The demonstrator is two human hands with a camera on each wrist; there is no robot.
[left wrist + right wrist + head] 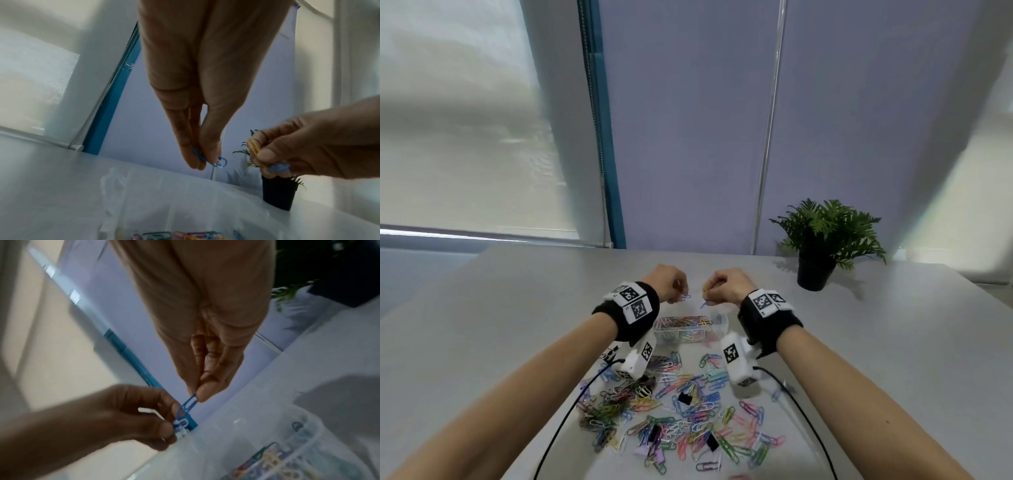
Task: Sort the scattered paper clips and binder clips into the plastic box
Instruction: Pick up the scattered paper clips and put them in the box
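Both hands [669,282] [726,284] pinch paper clips [686,296] above the box [690,330] (potted plant [822,240] aside).

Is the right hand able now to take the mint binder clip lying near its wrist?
Probably not yet: the right hand pinches paper clips above the plastic box. The mint binder clip itself lies uncovered on the table.

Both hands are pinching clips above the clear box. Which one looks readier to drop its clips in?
Probably the right hand: its blue paper clip hangs nearer the plastic box. The left hand pinches its blue clip slightly farther back.
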